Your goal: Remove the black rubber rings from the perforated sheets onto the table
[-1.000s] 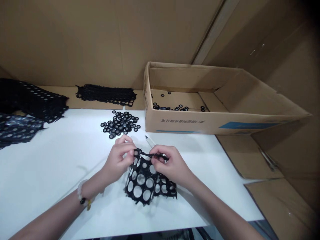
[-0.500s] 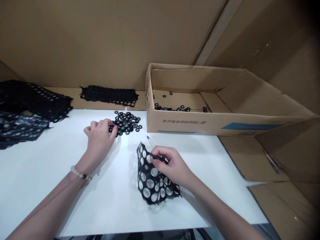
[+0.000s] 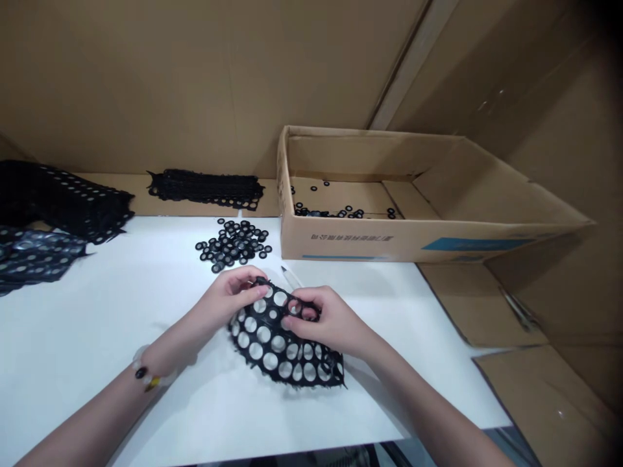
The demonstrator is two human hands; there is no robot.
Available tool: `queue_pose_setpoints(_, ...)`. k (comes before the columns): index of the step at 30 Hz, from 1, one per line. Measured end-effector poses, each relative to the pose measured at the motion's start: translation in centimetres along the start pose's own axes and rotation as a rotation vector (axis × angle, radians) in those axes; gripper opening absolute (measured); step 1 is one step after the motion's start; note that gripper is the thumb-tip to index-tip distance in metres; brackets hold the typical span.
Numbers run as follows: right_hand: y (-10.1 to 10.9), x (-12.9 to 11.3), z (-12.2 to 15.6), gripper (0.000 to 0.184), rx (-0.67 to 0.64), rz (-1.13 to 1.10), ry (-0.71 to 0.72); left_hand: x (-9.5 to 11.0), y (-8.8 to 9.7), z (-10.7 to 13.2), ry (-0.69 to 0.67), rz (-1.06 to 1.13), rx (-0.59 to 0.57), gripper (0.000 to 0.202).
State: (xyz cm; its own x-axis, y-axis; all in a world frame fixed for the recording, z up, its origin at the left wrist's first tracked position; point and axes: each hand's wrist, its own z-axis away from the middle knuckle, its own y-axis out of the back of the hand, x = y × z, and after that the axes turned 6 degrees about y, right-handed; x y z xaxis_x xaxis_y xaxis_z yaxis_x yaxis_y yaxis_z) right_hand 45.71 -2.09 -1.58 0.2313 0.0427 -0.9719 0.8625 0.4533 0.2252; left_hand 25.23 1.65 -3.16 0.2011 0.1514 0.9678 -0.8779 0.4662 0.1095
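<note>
A limp black sheet with rows of round holes hangs between my two hands, its ragged lower edge near the white table. My left hand pinches its upper left corner between thumb and fingers. Whether a ring is also in that pinch, I cannot tell. My right hand grips the upper edge further right, fingertips curled around the sheet. Behind my left hand lies a loose pile of small black rings. A pen rests just past the sheet, partly hidden by my right hand.
An open cardboard box at the back right has several black rings on its floor. Along the back lies a stack of black perforated strips. More perforated sheets are heaped at the left. Cardboard walls enclose the white table.
My left hand has left the ring pile, moved right and toward me, and taken hold of the sheet's corner. The sheet is now spread wider to the left.
</note>
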Motion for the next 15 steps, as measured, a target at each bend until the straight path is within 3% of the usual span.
queue_pose_setpoints(2,-0.1,0.1,0.0,0.02,-0.003,0.006,-0.024,-0.3,0.1,0.0,-0.046,-0.111,0.072,0.02)
queue_pose_setpoints(5,-0.2,0.3,-0.1,0.025,0.034,-0.001,-0.02,-0.5,-0.1,0.4,-0.214,-0.461,0.344,0.034)
queue_pose_setpoints(7,-0.3,0.4,-0.2,0.028,0.069,-0.002,-0.005,-0.2,-0.4,0.9,-0.347,-0.652,0.45,0.024)
queue_pose_setpoints(9,-0.3,0.4,-0.2,0.026,0.09,-0.014,0.007,0.2,-0.6,1.3,-0.413,-0.725,0.316,0.012)
queue_pose_setpoints(12,-0.2,0.5,-0.1,0.017,0.089,-0.037,0.027,0.6,-0.8,1.6,-0.391,-0.739,0.032,0.019)
queue_pose_setpoints(15,-0.2,0.6,-0.1,0.013,0.08,-0.033,0.044,0.7,-1.0,1.6,-0.35,-0.651,-0.066,0.02)
